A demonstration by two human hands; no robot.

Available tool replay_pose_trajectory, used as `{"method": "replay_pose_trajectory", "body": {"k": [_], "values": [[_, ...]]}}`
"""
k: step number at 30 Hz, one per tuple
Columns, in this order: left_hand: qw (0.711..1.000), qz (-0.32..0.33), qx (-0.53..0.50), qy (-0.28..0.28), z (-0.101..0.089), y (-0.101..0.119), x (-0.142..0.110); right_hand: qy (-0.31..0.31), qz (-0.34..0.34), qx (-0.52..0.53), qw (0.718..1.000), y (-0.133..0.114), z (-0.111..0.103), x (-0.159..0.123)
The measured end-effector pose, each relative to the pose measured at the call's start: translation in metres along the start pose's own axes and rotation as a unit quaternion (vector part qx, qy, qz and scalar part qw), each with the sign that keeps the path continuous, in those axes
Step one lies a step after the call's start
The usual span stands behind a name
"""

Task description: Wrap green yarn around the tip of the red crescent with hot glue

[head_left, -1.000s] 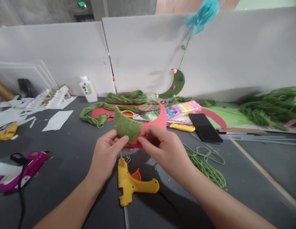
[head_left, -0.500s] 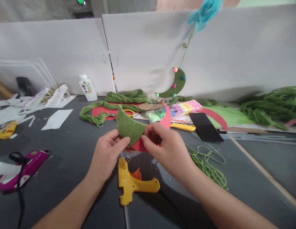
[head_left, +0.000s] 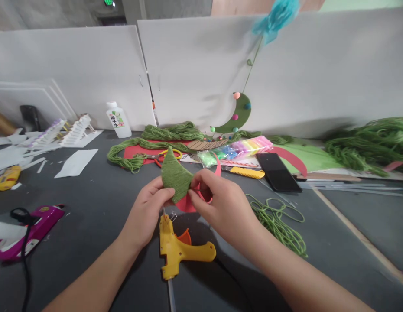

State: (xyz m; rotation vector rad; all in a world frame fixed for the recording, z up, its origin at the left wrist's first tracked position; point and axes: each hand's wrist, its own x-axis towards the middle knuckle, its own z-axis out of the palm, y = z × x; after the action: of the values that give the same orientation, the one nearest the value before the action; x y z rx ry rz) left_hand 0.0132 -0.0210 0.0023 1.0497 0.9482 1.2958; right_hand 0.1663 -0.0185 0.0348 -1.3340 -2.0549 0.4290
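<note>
Here, left hand (head_left: 149, 203): closed in a pinch, with thumb in front and fingers behind, gripping the wrapped end of the red card crescent (head_left: 186, 205).
Right hand (head_left: 217, 195): closed, with thumb and forefinger pinching the crescent at the edge of the green yarn wrapping (head_left: 176, 180); cannot tell whether also gripping a loose strand.
Red card crescent: held up between both hands, tilted, covered in tight green rows toward the left hand, bare red below and behind the right hand.
Yellow hot-glue gun (head_left: 170, 249): lying on its side on the dark tabletop (head_left: 100, 208), nearer than the hands, with nozzle toward the left hand and orange trigger to the right.
Loose green yarn (head_left: 281, 223): lying in tangled loops just beside the right forearm.
Yellow box cutter (head_left: 247, 172): lying beyond the right hand, just left of the black smartphone (head_left: 278, 172).
Scissors (head_left: 152, 157): lying beyond the left hand, partly over a red card sheet (head_left: 131, 151).
Green yarn hank (head_left: 175, 131): lying farther back, near the white panel (head_left: 195, 65).
White bottle (head_left: 119, 121): standing upright at the back left.
Pompom-dotted green crescent (head_left: 243, 113): hanging below a blue flower (head_left: 279, 19), in front of the panel.
</note>
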Motion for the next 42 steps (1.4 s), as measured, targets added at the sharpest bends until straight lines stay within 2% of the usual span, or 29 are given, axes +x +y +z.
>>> {"method": "replay_pose_trajectory", "body": {"k": [5, 11, 20, 26, 34, 42], "values": [[0.999, 0.001, -0.035, -0.025, 0.002, 0.003, 0.000, -0.020, -0.052, 0.000, 0.998, -0.002, 0.002, -0.003], [0.997, 0.021, -0.012, -0.074, 0.001, 0.003, -0.002, -0.012, -0.025, 0.007, 1.000, -0.003, -0.001, -0.003], [0.996, 0.001, 0.016, -0.082, -0.002, 0.002, -0.002, -0.016, -0.016, 0.002, 1.000, -0.005, -0.002, -0.002], [0.992, 0.009, 0.001, -0.124, -0.004, 0.004, -0.001, -0.016, -0.012, 0.000, 1.000, -0.004, -0.003, -0.003], [0.993, -0.008, -0.012, -0.116, -0.002, 0.005, 0.000, -0.012, -0.003, 0.010, 1.000, -0.003, -0.007, -0.001], [0.994, -0.004, -0.001, -0.113, -0.003, 0.005, -0.001, -0.015, 0.064, 0.104, 0.992, 0.012, -0.013, 0.008]]}}
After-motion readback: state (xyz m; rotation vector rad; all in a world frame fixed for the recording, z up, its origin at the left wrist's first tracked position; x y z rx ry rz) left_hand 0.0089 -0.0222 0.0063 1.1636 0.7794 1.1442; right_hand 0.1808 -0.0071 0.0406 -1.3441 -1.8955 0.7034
